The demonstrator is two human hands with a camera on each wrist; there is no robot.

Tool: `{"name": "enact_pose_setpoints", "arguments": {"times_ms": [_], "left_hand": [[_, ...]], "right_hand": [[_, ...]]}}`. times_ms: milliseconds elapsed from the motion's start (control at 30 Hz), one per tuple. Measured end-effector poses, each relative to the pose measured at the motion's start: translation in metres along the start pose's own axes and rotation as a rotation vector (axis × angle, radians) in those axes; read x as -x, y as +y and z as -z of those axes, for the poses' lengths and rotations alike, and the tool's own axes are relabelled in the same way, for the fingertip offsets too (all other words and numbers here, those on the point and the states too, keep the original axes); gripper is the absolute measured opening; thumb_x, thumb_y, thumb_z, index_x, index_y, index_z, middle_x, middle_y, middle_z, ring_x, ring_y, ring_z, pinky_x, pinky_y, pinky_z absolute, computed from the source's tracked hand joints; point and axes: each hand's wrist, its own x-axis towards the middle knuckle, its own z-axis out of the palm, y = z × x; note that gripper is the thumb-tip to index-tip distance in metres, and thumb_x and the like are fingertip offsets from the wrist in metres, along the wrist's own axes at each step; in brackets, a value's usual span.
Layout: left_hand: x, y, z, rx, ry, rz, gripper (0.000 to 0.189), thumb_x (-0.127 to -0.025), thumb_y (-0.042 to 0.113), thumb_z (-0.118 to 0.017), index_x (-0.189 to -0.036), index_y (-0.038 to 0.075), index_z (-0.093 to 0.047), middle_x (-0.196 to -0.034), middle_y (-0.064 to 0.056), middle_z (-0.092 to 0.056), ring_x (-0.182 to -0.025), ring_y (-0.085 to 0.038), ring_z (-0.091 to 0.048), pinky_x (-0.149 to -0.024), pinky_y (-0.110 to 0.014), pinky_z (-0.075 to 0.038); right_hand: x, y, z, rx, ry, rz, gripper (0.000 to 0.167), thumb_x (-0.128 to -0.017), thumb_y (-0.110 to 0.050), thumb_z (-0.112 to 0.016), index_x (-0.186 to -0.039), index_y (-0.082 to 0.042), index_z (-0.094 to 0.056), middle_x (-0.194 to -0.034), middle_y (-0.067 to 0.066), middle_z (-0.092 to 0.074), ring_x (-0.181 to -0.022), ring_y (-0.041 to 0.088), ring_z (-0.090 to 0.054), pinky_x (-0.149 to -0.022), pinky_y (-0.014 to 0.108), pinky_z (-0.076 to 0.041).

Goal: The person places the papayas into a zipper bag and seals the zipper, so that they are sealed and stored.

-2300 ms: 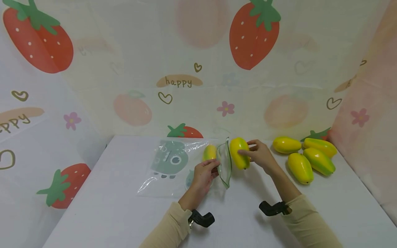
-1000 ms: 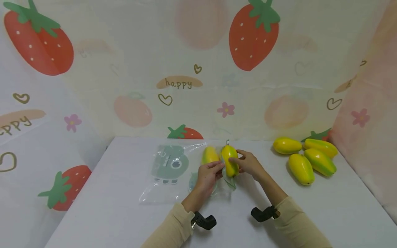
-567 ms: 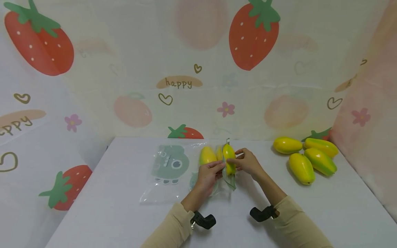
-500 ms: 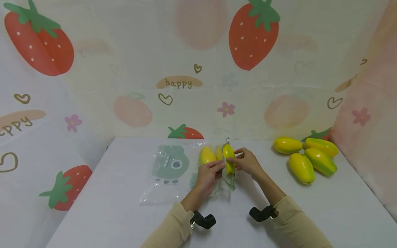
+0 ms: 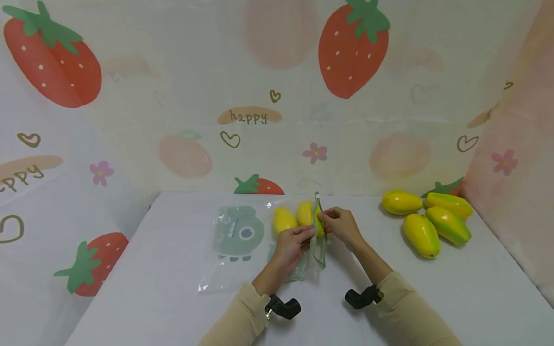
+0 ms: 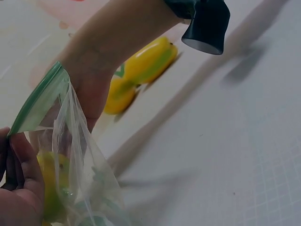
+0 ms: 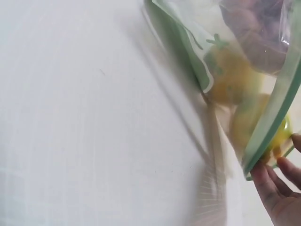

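Observation:
A clear zip bag [image 5: 239, 275] with a green dinosaur print lies on its side, its green-edged mouth facing right. Inside, one yellow mango [image 5: 284, 220] lies deeper and a second mango [image 5: 305, 213] sits at the mouth, partly showing through the opening. My left hand [image 5: 289, 250] pinches the near rim of the mouth between thumb and fingers. My right hand [image 5: 344, 227] has its fingertips on the opposite rim, beside the second mango. In the right wrist view the right fingers [image 7: 268, 190] grip the green zip strip [image 7: 275, 120], the mango behind it.
Several yellow-green mangoes [image 5: 421, 235] lie loose at the back right of the white table [image 5: 143, 288]. A printed cloth [image 5: 195, 62] with strawberries hangs behind and at the sides. A black camera mount [image 5: 283, 306] is strapped to each wrist.
The second mango has gone leftward into the bag from my right hand. My right fingers have moved from it to the bag's rim. The first mango has shifted left.

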Motion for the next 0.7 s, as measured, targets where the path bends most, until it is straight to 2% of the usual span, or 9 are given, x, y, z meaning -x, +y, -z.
{"name": "enact_pose_setpoints", "arguments": {"times_ms": [233, 467, 700], "left_hand": [[-0.001, -0.002, 0.004, 0.0, -0.035, 0.009, 0.032, -0.093, 0.008, -0.063, -0.117, -0.013, -0.062, -0.078, 0.006, -0.065, -0.072, -0.008, -0.059, -0.067, -0.019, -0.049], [0.006, -0.002, 0.003, -0.049, 0.012, -0.007, 0.032, -0.092, 0.01, -0.066, -0.116, -0.011, -0.064, -0.079, 0.005, -0.063, -0.072, -0.008, -0.059, -0.066, -0.019, -0.05], [0.01, -0.001, 0.001, -0.079, 0.059, -0.012, 0.03, -0.09, 0.009, -0.068, -0.113, -0.01, -0.065, -0.077, 0.004, -0.065, -0.069, -0.008, -0.061, -0.066, -0.02, -0.053]], "right_hand": [[0.002, 0.004, 0.003, 0.025, -0.181, 0.047, 0.037, -0.095, -0.016, -0.058, -0.126, 0.004, -0.062, -0.09, 0.014, -0.068, -0.069, 0.017, -0.059, -0.058, 0.027, -0.05], [0.004, 0.007, 0.012, 0.072, -0.163, 0.024, 0.034, -0.095, -0.021, -0.059, -0.122, -0.001, -0.066, -0.095, 0.017, -0.069, -0.068, 0.017, -0.06, -0.058, 0.026, -0.049], [0.006, 0.005, 0.028, 0.109, -0.167, 0.049, 0.036, -0.097, -0.019, -0.056, -0.124, 0.004, -0.061, -0.103, 0.027, -0.065, -0.071, 0.016, -0.06, -0.061, 0.026, -0.05]]}}
